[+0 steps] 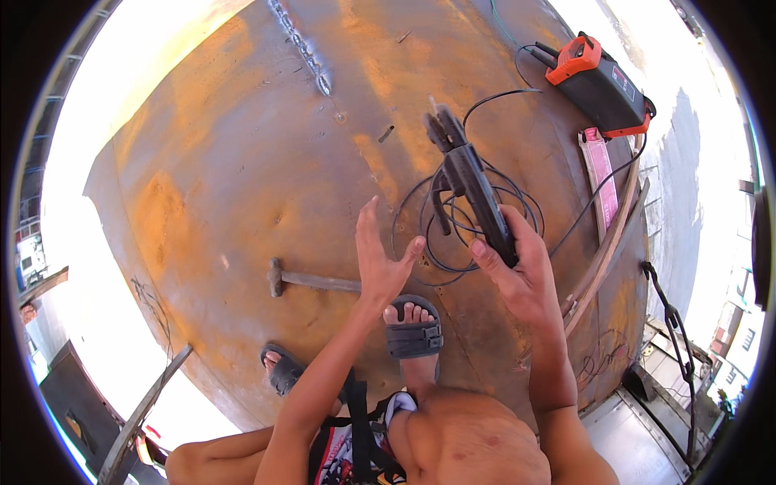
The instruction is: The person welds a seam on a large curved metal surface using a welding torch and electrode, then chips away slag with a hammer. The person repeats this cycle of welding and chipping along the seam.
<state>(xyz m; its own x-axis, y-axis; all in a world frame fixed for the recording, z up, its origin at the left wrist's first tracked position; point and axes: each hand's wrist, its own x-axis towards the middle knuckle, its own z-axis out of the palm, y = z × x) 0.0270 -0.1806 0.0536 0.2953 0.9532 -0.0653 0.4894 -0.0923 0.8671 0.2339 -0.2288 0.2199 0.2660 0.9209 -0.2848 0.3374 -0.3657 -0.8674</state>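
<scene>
My right hand grips a black welding electrode holder, raised at a slant with its jaws toward the top of the view. My left hand hovers beside it with fingers apart and nothing in them. Loops of black cable lie on the rusty steel plate below the holder. A hammer with a long handle lies near my left hand. My sandaled feet rest on the plate.
An orange-and-black welding machine sits at upper right, near a pink packet and long curved bars. A weld bead runs at the top. A black chain hangs at right; a bar juts at lower left.
</scene>
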